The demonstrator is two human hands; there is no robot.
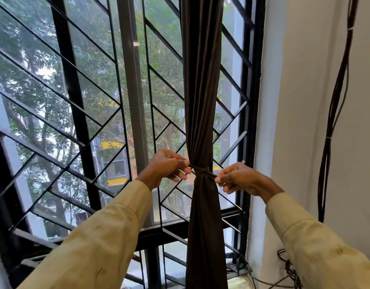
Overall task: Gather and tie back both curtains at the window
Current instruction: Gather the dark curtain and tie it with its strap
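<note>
A dark brown curtain (201, 90) hangs bunched into a narrow column in front of the right part of the window. A thin dark tie (202, 170) is wound around it at its waist and knotted at the front. My left hand (166, 166) pinches the tie's left end just beside the curtain. My right hand (236, 177) pinches the right end on the other side. Both ends are pulled out sideways and taut. A short pale bit sticks up above my right hand. Only this one curtain is in view.
A black metal window grille (80, 126) with slanted bars fills the left and middle, with trees outside. A white wall (305, 101) stands on the right. Dark cables (334, 105) hang down it and more wires lie tangled near the floor (288, 268).
</note>
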